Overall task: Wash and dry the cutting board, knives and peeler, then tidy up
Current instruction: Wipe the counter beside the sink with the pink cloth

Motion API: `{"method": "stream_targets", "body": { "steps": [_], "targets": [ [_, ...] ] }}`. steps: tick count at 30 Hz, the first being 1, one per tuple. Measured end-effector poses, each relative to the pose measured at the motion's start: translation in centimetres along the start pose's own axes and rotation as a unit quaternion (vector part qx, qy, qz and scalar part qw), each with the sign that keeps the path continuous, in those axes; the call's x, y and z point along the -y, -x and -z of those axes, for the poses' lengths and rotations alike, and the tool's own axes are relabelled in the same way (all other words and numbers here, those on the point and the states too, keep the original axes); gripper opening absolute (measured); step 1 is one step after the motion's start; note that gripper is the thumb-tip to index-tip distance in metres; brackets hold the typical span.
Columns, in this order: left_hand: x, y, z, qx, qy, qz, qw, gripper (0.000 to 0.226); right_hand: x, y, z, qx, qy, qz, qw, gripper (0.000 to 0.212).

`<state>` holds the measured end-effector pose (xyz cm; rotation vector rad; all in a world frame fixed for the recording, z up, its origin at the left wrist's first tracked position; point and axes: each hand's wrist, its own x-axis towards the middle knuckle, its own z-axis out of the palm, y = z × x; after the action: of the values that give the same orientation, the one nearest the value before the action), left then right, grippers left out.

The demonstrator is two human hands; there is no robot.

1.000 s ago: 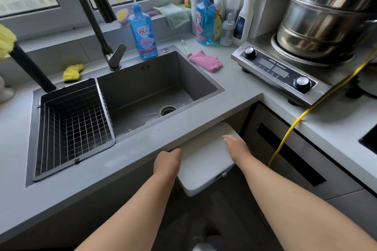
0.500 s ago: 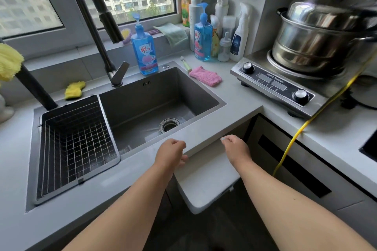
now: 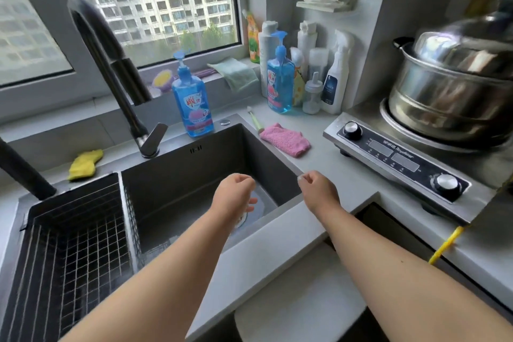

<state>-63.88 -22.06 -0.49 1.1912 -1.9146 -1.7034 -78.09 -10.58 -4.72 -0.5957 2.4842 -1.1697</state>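
Overhead, grey counter (image 3: 327, 175), steel sink (image 3: 194, 175), window behind; left hand (image 3: 233, 194) and right hand (image 3: 319, 189) grips loosely curled, empty.

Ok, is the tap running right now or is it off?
Off, as far as the picture shows: no stream falls from the faucet spout into the sink. The frame is blurred, so a thin trickle cannot be ruled out.

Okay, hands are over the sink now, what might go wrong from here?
1. The white board sits below the counter edge, under the right arm; neither hand touches it, so it may slip or get knocked.
2. Left hand and right hand hang loosely curled with no grip on anything; reaching for the dish soap could bump the faucet.
3. The yellow cable crosses the counter close to the sink, where splashes may reach it.
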Motion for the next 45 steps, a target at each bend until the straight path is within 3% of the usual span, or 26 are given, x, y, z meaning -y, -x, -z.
{"method": "stream_targets", "body": {
  "steps": [9, 12, 15, 18, 21, 28, 31, 35, 37, 41, 45],
  "targets": [
    [-4.2, -13.5, -3.7, -0.027, -0.031, 0.032, 0.999, 0.023, 3.4, -15.2, -0.2, 0.011, 0.06, 0.027, 0.998, 0.019],
    [-4.6, -17.4, -4.2, -0.037, -0.072, 0.033, 0.996, 0.022, 4.1, -19.5, -1.1, 0.016, 0.06, 0.035, 0.997, 0.014],
    [-4.5, -20.6, -4.6, -0.033, -0.14, 0.013, 0.989, 0.029, 4.6, -22.8, -2.1, 0.039, 0.079, 0.048, 0.995, 0.025],
    [-4.4, -23.5, -5.0, -0.013, -0.181, 0.002, 0.983, 0.037, 4.7, -25.9, -3.4, 0.091, 0.162, 0.057, 0.981, 0.045],
    [-4.2, -26.0, -5.2, 0.008, -0.194, 0.007, 0.981, 0.038, 4.7, -27.6, -4.6, 0.129, 0.26, 0.064, 0.955, 0.043],
    [-4.5, -30.1, -6.2, 0.024, -0.263, 0.012, 0.964, 0.056, 5.2, -27.6, -4.2, 0.028, 0.148, 0.145, 0.978, 0.021],
    [-5.1, -31.0, -6.6, 0.027, -0.3, 0.001, 0.954, 0.043, 5.4, -26.8, -3.5, 0.081, 0.123, 0.132, 0.98, 0.02],
    [-5.0, -31.3, -6.1, -0.015, -0.21, -0.018, 0.977, 0.023, 5.9, -26.3, -2.8, 0.139, 0.196, 0.109, 0.965, 0.045],
    [-4.7, -31.0, -5.4, -0.034, -0.144, -0.026, 0.989, 0.011, 6.8, -25.9, -2.3, 0.141, 0.194, 0.107, 0.965, 0.043],
    [-4.5, -30.1, -3.8, -0.051, -0.053, -0.026, 0.997, 0.009, 8.6, -25.0, -0.6, 0.214, 0.073, 0.088, 0.97, 0.015],
    [-4.8, -28.9, -2.6, -0.055, 0.005, -0.016, 0.998, 0.009, 8.4, -24.4, 1.3, 0.171, 0.045, 0.095, 0.98, 0.035]
  ]
}}
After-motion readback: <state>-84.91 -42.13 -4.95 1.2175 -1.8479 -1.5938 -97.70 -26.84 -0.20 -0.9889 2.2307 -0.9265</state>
